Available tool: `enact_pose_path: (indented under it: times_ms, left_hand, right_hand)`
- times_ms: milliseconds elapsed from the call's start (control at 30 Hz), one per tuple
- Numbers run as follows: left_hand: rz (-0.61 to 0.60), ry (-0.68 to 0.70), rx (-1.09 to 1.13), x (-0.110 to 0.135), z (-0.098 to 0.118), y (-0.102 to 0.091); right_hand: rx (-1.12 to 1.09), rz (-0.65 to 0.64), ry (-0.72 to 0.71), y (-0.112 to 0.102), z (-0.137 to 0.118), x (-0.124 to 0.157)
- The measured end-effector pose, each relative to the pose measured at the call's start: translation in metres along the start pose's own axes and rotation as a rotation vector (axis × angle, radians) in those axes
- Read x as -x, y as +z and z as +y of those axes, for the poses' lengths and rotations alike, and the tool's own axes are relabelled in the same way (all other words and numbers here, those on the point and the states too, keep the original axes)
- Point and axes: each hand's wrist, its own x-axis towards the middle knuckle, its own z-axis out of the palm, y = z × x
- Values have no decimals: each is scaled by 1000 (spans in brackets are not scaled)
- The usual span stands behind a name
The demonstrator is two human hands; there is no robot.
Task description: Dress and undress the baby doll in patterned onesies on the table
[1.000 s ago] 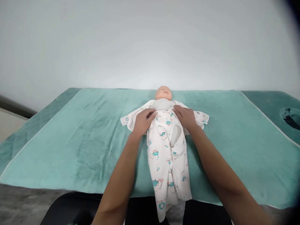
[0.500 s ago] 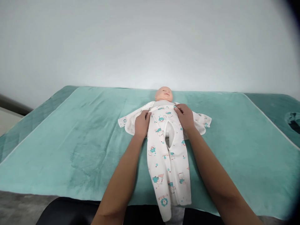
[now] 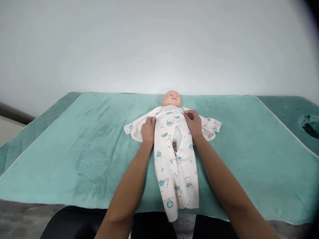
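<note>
A baby doll (image 3: 171, 98) lies on its back, head toward the wall. White printed baby pants (image 3: 174, 159) cover its body up to the chest, with an open slit at the crotch and both legs stretched toward me. One leg hangs over the table's near edge. Beneath the doll spreads a matching white baby jacket (image 3: 136, 130), its sleeves out to both sides. My left hand (image 3: 148, 130) is closed at the left side of the waistband, fingertips partly hidden. On the opposite side, my right hand (image 3: 193, 122) pinches the waistband's edge between thumb and fingers.
A teal blanket (image 3: 99, 159) covers the table, over a darker quilted cover (image 3: 286, 111). Behind it rises a plain pale wall (image 3: 159, 46). A dark round-edged patch (image 3: 311, 124) lies at the far right. A black chair (image 3: 72, 222) stands at the front edge.
The view has shifted slightly, so the doll and clothes appear a little higher and further left. Both hands stay at the sides of the waistband.
</note>
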Motion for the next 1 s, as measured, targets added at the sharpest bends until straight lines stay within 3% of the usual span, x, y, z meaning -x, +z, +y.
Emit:
enact_pose_path:
  times_ms: [133,300,400,500,600,733,833,1000]
  left_hand:
    - [9,41,53,4,-6,-2]
    - [0,-22,-3,6,-10,-2]
    - [-79,95,45,8,-12,-10]
    - [-230,170,227,11,-16,-24]
    - [-407,112,443,13,-18,-37]
    - [-548,56,634,16,-17,-43]
    - [-539,1,731,19,-16,-39]
    - [-413,-163,867,28,-15,-24]
  right_hand:
    - [30,8,-11,-1,-1,5]
    - [104,-23,-19,-7,-1,12]
    - [139,-64,77,-17,-1,19]
    - [97,-277,206,-29,-2,21]
    - [-108,-535,328,-38,-2,17]
    - [-297,-642,453,-39,0,11]
    - [-343,-630,496,-36,2,9]
    - [-434,-566,513,-28,3,11]
